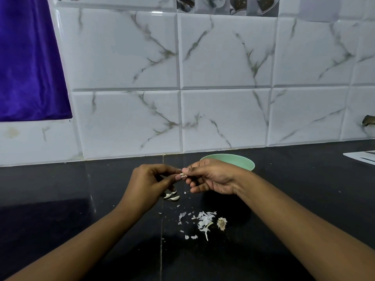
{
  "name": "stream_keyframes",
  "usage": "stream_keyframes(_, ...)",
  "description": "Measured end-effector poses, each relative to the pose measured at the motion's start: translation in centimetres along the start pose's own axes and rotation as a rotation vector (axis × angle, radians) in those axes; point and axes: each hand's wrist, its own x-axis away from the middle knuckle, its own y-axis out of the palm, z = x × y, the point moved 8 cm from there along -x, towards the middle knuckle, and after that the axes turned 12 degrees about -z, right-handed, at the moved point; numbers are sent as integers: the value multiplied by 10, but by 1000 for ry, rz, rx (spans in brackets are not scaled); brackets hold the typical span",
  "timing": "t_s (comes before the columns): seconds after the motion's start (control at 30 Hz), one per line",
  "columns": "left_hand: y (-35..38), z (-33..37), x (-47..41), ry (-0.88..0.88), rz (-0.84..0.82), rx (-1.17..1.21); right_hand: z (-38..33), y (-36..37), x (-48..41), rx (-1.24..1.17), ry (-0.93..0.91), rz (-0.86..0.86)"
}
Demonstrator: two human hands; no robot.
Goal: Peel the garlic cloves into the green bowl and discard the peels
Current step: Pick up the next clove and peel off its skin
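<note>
Pinching garlic clove (183,175), left hand (148,184) and right hand (213,179) fingers (197,188) curled, green bowl (240,161) behind, peels (204,220) nearer

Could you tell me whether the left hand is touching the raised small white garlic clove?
Touching: the head view shows fingers of the left hand pinching the small white garlic clove.

A home kitchen is shown. A polished black stone countertop (284,199) is spread across the lower half of the frame, backed by a wall of glossy white tiles (125,49) veined like marble. Along the top edge, a border (239,5) of tiles printed with cups and dishes is set. At lower centre a green bowl (233,159) is stood on the counter, a garlic clove (183,175) is pinched just left of it, and garlic peels (205,220) are scattered lower down.
</note>
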Motion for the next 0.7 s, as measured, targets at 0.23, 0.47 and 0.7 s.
stream_keyframes(0.23, 0, -9, -1, -87, 10, 161, 2, 1, 0, -23, 27, 17)
stream_keyframes(0.47, 10, -25, 2, -280, -24, 462, 4, -5, 2, 2, 89, 17)
stream_keyframes(0.7, 14, -30, 3, -355, -45, 549, 2, -10, 3, 76, 76, 15)
